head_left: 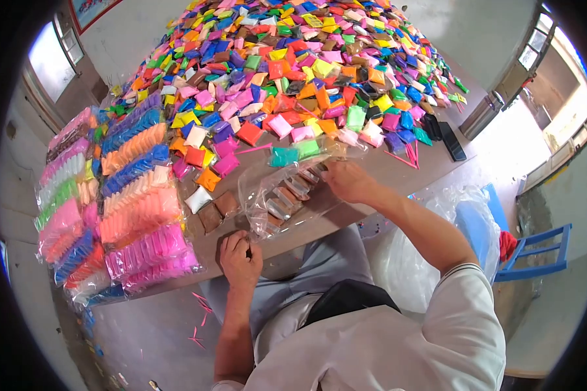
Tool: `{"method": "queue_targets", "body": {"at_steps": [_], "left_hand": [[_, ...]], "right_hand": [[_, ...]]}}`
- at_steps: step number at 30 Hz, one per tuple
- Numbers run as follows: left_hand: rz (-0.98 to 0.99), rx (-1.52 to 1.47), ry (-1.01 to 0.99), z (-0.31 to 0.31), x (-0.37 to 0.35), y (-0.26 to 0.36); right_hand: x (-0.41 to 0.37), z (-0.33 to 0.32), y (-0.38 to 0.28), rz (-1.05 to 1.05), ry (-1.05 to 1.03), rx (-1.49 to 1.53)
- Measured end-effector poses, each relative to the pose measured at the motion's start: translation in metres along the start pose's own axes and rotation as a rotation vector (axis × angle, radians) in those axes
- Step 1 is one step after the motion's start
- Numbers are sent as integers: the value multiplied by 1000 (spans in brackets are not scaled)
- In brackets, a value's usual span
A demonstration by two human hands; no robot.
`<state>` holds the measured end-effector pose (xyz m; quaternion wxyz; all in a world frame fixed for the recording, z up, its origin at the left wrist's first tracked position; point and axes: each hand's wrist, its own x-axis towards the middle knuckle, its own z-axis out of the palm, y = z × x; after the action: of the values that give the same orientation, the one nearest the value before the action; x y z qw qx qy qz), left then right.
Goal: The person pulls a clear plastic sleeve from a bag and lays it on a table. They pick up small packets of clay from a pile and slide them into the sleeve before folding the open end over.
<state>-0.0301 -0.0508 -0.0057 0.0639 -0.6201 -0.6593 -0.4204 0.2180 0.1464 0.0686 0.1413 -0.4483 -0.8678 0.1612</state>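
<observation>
1. In the head view, a clear plastic bag (257,184) lay near the front edge of the surface (430,171), with a row of brown packets (288,195) showing through its film.
2. The right hand (349,182) was at the bag's right end, its fingers bent and drawn together; whether they pinched the film or a packet could not be told.
3. The left hand (241,259) rested at the surface's front edge, just beside the bag's left end, its fingers curled inward; whether it gripped anything could not be told.
4. Two loose brown sachets (218,211) and a white sachet (198,200) lay left of the bag.
5. Bagged rows of colored packets (143,208) were stacked farther left.
6. Behind the bag rose a large heap of multicolored packets (293,78).
7. A black phone (452,141) lay at the right, near a metal tumbler (481,116).
</observation>
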Motion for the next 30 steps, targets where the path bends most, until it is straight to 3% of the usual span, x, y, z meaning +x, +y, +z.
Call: {"method": "queue_targets", "body": {"at_steps": [3,5,7,11,13,15,17,19,21,22,23,25,27,30], "left_hand": [[3,9,2,0,0,2],[5,6,-2,0,0,1],[5,4,-8,-1,1,1],[11,4,0,-1,1,3],[12,-3,3,-1,1,2],[-8,-12,-4,0,0,1],[-16,-28,-3,-2,-1,3],[32,-16,14,-1,-2,-2],[45,-46,65,9,-8,-11],[55,-66,89,11,-10,-14],[244,78,-17,-3,-6,-12],[-27,0,-63,4,-21,-15],[-210,-133,-42,13,-25,-13],[-276,-278,25,16,-16,-6]], "right_hand": [[-8,-46,-4,-246,-314,-305],[-28,-88,-15,-210,-273,-13],[-46,-125,-32,-128,-342,560],[-82,-167,-53,-195,-92,863],[-95,-179,-62,-324,-70,859],[-111,-170,-82,-359,-229,1026],[-104,-139,-107,-671,-373,975],[-99,-98,-141,-811,-464,858],[-93,-55,-175,-846,-338,614],[-84,-29,-186,-794,-260,531],[-75,-5,-196,-738,-181,446],[-49,26,-214,-635,-27,306],[-24,63,-231,-563,254,82],[14,101,-225,-497,283,-161]]}}
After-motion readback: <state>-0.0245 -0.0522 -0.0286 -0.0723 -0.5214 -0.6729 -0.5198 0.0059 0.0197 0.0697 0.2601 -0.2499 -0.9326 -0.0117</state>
